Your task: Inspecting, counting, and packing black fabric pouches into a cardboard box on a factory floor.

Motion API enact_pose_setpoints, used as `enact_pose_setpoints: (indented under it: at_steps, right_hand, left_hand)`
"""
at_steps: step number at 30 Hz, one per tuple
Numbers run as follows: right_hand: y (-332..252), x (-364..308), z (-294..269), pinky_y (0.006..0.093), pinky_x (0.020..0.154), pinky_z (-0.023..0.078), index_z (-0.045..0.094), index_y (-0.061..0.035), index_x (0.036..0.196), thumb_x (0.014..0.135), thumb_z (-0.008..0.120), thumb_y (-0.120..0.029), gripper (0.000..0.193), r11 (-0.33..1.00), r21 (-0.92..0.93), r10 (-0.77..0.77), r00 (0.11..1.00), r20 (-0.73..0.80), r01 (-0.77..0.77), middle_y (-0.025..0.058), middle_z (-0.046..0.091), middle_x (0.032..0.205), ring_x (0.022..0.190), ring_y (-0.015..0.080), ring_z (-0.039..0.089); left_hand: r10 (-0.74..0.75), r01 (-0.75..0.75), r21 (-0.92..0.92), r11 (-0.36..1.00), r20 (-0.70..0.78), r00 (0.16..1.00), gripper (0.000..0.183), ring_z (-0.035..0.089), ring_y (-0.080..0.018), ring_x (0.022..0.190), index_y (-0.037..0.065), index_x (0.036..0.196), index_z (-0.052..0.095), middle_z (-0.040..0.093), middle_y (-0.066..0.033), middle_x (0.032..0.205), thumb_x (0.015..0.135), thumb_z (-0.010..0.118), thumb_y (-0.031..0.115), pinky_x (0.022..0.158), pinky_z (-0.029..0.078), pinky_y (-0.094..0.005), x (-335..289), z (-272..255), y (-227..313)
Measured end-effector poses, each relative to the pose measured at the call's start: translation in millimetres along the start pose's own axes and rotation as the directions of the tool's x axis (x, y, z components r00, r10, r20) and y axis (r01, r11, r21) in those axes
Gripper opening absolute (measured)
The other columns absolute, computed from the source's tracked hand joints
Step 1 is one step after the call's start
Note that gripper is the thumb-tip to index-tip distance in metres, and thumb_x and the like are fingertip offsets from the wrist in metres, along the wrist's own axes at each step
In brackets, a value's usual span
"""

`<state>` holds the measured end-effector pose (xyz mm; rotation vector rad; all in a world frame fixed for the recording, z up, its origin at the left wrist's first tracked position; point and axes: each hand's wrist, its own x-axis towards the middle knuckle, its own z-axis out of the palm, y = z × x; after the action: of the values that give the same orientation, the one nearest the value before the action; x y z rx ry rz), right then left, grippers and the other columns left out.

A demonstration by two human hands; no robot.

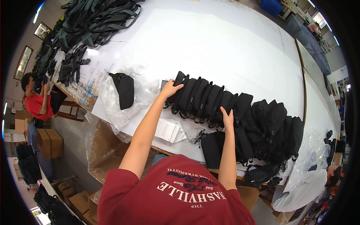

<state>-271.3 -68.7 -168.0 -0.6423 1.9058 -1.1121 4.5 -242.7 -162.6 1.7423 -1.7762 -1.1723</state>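
A row of black fabric bags (202,98) with small loops stands packed side by side on the white table. My left hand (171,89) grips the row's left end, its fingers curled round the outermost bag. My right hand (227,119) clasps the row further right, thumb and finger against the bags; its other fingers are partly hidden. More black bags (270,127) lie bunched to the right of that hand. A single black bag (123,90) rests apart on clear plastic wrapping (112,108) at the left.
Printed white paper cards (167,130) and black cords (198,137) lie near the table's front edge. A heap of dark straps (93,22) covers the far left of the white table (225,45). One person in red (37,105) sits left; another person's pale sleeve (303,189) shows right.
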Motion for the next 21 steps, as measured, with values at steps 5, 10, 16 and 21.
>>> enact_pose_setpoints:
  at_steps: [5, 10, 16, 21]
  right_hand:
    - [0, -6, -3, 0.0341, 0.095, 0.039, 0.037, 0.0003, 0.135, 0.078, 0.067, -0.04, 0.076, 0.998, -0.061, 0.023, 0.998, -0.056, -0.026, 0.0199, 0.048, 0.129, 0.116, 0.0304, 0.05]
    - [-5, -9, 3, 0.0337, 0.093, 0.04, 0.039, 0.0034, 0.132, 0.075, 0.07, -0.039, 0.077, 0.997, -0.081, 0.003, 0.998, -0.055, -0.008, 0.0207, 0.049, 0.126, 0.113, 0.029, 0.051]
    - [-11, -4, 1, 0.0329, 0.092, 0.042, 0.041, 0.0058, 0.129, 0.072, 0.075, -0.036, 0.078, 1.0, -0.01, -0.017, 1.0, 0.001, 0.017, 0.0191, 0.051, 0.124, 0.111, 0.028, 0.053]
    - [-15, -2, 9, 0.0323, 0.091, 0.043, 0.043, 0.0057, 0.127, 0.073, 0.075, -0.031, 0.073, 0.994, 0.095, 0.04, 0.994, 0.099, -0.049, 0.0154, 0.053, 0.123, 0.11, 0.0247, 0.054]
  left_hand:
    - [-0.052, 0.073, -0.176, 0.982, 0.117, 0.992, 0.075, 0.056, -0.0275, 0.105, -0.008, 0.121, 0.047, 0.055, -0.0237, 0.117, 0.079, 0.064, 0.051, 0.089, 0.044, -0.0325, 2, -2, -7]
    - [-0.033, 0.088, -0.25, 0.964, 0.216, 0.976, 0.076, 0.059, -0.0278, 0.1, -0.009, 0.118, 0.05, 0.059, -0.0223, 0.112, 0.074, 0.069, 0.05, 0.088, 0.045, -0.0323, 9, 8, -13]
    - [0.038, -0.029, -0.047, 0.998, 0.202, 0.979, 0.101, 0.057, -0.0338, 0.107, -0.009, 0.118, 0.048, 0.058, -0.0265, 0.113, 0.049, 0.08, 0.056, 0.091, 0.044, -0.0352, 7, 21, 12]
    - [0.079, -0.083, 0.023, 0.996, 0.148, 0.986, 0.101, 0.057, -0.0352, 0.105, -0.006, 0.12, 0.046, 0.059, -0.0238, 0.112, 0.045, 0.083, 0.05, 0.091, 0.045, -0.0367, -6, 32, 31]
